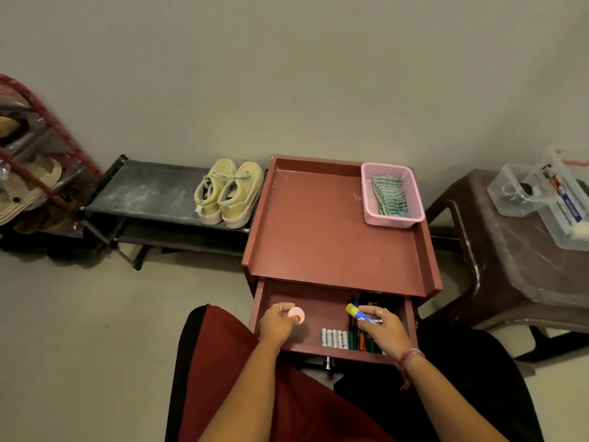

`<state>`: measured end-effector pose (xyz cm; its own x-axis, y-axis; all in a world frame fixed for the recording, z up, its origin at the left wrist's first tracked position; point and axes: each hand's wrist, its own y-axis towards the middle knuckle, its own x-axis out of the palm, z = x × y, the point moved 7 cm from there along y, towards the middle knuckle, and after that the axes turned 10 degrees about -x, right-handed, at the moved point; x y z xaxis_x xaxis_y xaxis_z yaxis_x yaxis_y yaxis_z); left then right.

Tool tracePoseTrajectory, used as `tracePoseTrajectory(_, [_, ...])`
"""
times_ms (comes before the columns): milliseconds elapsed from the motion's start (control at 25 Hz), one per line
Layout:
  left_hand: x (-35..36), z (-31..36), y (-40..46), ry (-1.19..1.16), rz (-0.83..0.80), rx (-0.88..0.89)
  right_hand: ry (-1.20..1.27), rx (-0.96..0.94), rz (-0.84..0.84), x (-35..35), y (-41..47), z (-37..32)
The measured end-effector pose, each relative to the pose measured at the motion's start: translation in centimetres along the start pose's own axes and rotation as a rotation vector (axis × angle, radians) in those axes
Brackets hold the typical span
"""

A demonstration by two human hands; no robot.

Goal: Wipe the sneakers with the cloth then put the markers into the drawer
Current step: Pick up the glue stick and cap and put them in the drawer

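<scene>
The drawer (318,301) of the red-brown cabinet (331,231) stands pulled out toward me. Several markers (357,336) lie in its right part. My right hand (387,330) is over them and grips a blue marker with a yellow cap (358,312). My left hand (275,323) is in the drawer's left part and holds a small round pink thing (296,315). A pair of beige sneakers (229,193) sits on the low black rack (143,193) left of the cabinet. The striped green cloth (390,196) lies folded in a pink basket (392,194) on the cabinet top.
Several white batteries (334,338) lie in the drawer's middle. A brown plastic stool (516,253) at the right carries clear plastic boxes (548,196). A red shoe rack (35,167) with sandals stands at the far left. My lap, in red and black, is below the drawer.
</scene>
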<state>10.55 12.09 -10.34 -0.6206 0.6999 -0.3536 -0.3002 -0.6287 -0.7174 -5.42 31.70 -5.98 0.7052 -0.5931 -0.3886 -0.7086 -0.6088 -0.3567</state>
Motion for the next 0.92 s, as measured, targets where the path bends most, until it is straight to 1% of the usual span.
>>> tracePoseTrajectory(80, [0.8, -0.4, 0.9, 0.058, 0.016, -0.022, -0.031, 0.030, 0.015, 0.1, 0.4, 1.0])
tracePoseTrajectory(200, [2.6, -0.7, 2.6, 0.103, -0.013, -0.025, -0.099, 0.066, 0.030, 0.5, 1.5, 2.3])
tracePoseTrajectory(400, [4.5, -1.7, 5.9, 0.176, -0.043, -0.058, -0.265, 0.075, -0.003, 1.7, 3.6, 3.5])
tracePoseTrajectory(560, [5.9, -2.6, 8.0, 0.280, -0.072, -0.056, -0.350, 0.095, -0.038, 2.7, 5.4, 4.4])
tracePoseTrajectory(760, [7.7, -3.2, 9.5, 0.453, -0.130, -0.037, -0.372, 0.137, -0.078, 3.4, 6.3, 6.1])
tracePoseTrajectory(920, [8.8, -4.3, 10.2, 0.593, -0.170, -0.061, -0.355, 0.179, -0.064, 2.9, 6.5, 7.3])
